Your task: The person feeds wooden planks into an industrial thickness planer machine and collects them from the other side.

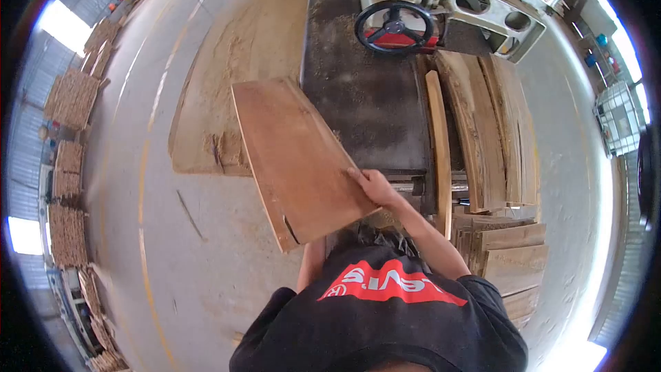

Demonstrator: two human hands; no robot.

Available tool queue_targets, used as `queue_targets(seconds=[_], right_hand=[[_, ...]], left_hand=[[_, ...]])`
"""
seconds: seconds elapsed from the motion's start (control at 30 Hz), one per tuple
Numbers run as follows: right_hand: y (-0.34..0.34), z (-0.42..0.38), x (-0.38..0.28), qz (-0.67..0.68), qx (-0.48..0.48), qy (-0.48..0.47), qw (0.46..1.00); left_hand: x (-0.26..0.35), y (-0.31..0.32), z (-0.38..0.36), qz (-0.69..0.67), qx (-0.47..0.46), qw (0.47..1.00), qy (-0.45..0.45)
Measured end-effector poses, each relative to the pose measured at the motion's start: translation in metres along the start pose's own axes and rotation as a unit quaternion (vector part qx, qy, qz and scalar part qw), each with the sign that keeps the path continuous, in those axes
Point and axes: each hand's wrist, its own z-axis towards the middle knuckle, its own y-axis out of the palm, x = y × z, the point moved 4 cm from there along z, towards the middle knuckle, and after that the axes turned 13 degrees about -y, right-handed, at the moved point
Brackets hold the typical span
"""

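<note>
A wide wooden board (303,158), reddish brown with one slanted side and a dark slit near its near end, is tilted in front of my body. My right hand (372,186) grips its right edge, thumb on the top face and the other fingers out of sight below. Only my left forearm (312,265) shows, reaching under the near end; the board hides my left hand and its fingers. Beneath and beyond the board lies a dark machine table (368,110) dusted with sawdust.
A black handwheel (394,26) sits on the machine ahead. To the right are a narrow wooden strip (438,151), rough-edged planks (475,124) and a stack of shorter boards (513,258). A sawdust-covered sheet (258,34) lies left. Board stacks (69,234) line the left wall.
</note>
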Motion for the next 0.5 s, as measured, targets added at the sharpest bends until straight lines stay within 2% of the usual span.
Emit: queue_targets(seconds=[0.13,0.17,0.2,0.23,0.27,0.3,0.33,0.43,0.47,0.5], right_hand=[[0.028,-0.029,0.023,0.096,0.119,-0.029,0.988],[0.028,-0.037,0.028,0.106,0.143,-0.031,0.984],[0.028,-0.047,0.03,0.091,0.215,-0.047,0.971],[0.021,-0.054,0.029,0.055,0.224,-0.029,0.973],[0.012,-0.063,0.023,0.019,0.232,-0.01,0.972],[0.004,-0.068,0.02,-0.015,0.241,0.008,0.97],[0.004,-0.063,0.04,-0.026,0.272,-0.027,0.961],[-0.013,-0.067,0.06,-0.083,0.27,0.003,0.959],[-0.015,-0.065,0.078,-0.094,0.263,0.037,0.96],[-0.015,-0.07,0.083,-0.062,0.269,0.029,0.961]], left_hand=[[0.023,-0.016,0.011,0.062,0.01,0.994,0.085],[0.04,-0.02,0.019,0.132,0.011,0.978,0.159],[0.057,-0.02,0.028,0.219,0.016,0.945,0.243],[0.076,-0.021,0.034,0.279,0.032,0.907,0.314],[0.09,-0.025,0.034,0.277,0.046,0.907,0.315],[0.096,-0.024,0.009,0.218,0.074,0.939,0.257],[0.102,-0.019,-0.02,0.15,0.103,0.962,0.202],[0.107,-0.035,-0.017,0.397,0.032,0.849,0.347],[0.102,0.004,-0.051,0.538,0.053,0.763,0.354],[0.096,0.044,-0.076,0.632,0.016,0.658,0.41]])
